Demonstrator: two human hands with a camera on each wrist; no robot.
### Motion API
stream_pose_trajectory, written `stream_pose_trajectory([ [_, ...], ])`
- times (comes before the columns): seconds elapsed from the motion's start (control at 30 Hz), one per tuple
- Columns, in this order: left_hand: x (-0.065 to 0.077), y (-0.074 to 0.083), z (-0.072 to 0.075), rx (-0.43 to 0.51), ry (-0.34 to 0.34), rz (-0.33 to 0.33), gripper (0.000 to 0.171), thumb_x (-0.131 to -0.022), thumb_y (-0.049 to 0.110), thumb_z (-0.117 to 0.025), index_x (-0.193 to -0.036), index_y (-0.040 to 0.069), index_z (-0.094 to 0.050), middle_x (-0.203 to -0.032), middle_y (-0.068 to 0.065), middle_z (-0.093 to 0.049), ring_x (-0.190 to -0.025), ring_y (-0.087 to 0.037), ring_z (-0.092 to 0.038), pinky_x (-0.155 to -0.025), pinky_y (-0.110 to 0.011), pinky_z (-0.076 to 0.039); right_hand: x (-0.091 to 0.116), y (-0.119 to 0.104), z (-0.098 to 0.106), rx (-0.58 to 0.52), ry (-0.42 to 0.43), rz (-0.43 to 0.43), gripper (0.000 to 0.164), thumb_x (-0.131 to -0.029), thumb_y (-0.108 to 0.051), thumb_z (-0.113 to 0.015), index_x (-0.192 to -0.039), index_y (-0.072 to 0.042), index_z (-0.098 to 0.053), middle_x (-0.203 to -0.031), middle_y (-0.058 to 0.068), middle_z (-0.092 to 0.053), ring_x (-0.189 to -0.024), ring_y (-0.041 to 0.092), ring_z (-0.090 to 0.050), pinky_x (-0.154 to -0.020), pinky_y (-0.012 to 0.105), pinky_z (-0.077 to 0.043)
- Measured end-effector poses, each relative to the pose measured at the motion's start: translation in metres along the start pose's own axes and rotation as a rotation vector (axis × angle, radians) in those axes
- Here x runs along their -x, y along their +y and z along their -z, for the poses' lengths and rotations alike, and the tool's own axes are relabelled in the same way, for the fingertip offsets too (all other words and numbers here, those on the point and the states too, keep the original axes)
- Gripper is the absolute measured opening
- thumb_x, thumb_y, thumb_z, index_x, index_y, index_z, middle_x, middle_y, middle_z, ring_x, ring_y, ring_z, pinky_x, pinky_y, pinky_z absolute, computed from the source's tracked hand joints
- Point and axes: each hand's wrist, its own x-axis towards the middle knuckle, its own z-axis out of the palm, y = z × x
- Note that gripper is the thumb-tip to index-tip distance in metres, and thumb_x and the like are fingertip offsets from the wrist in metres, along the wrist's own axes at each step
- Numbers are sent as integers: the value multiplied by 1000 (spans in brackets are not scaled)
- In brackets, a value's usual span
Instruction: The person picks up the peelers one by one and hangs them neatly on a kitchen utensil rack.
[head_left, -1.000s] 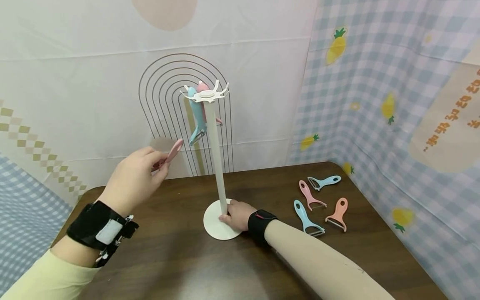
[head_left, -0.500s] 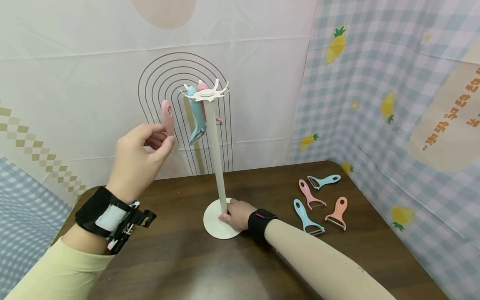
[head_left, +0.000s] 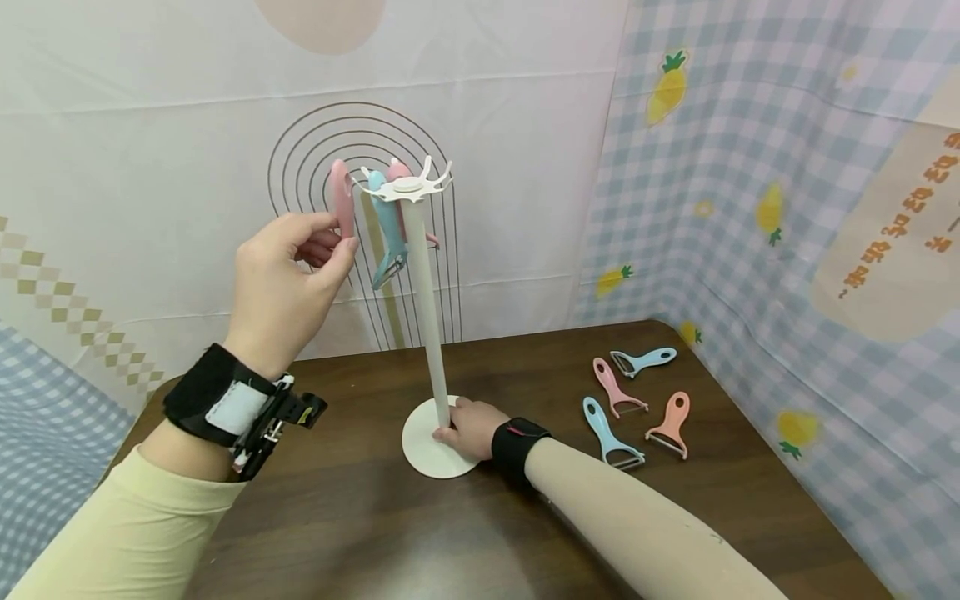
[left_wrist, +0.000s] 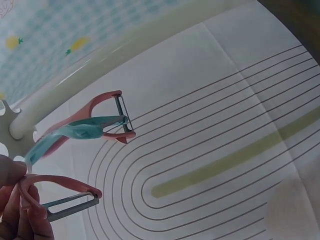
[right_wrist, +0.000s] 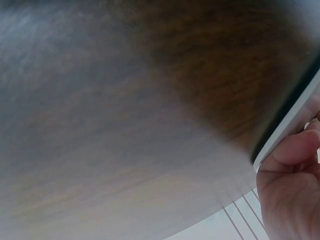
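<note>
My left hand [head_left: 292,271] pinches a pink peeler [head_left: 341,196] between thumb and fingers, handle upward, its top right beside the hooks of a white stand [head_left: 424,292]. In the left wrist view, the blade end of this peeler [left_wrist: 59,182] juts out past the fingertips. A blue peeler [head_left: 387,229] and another pink peeler [left_wrist: 95,107] hang from the neighbouring hooks, the pink one partly behind the pole in the head view. My right hand [head_left: 476,429] holds the stand at the foot of its pole, over the round base [head_left: 427,458].
Toward the table's right side lie two blue peelers [head_left: 600,421] [head_left: 652,358], a pink peeler [head_left: 611,383] and an orange peeler [head_left: 672,421]. A patterned cloth [head_left: 525,208] hangs close behind the brown table [head_left: 337,517].
My left hand has risen and moved right with the pink peeler, turning its handle upright and bringing it to the stand's hooks. My right hand stays at the base.
</note>
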Motion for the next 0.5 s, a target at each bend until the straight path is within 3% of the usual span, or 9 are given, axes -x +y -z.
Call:
stream_pose_trajectory([
  [0.5, 1, 4, -3, -82, -52, -62, 16, -91, 11, -66, -101, -1, -70, -85, -10, -64, -74, -18, -60, -69, -26, -45, 2, -2, 2, 0, -6, -20, 52, -96, -50, -53, -132, -12, -58, -112, 5, -58, -98, 18, -58, -90, 36, -45],
])
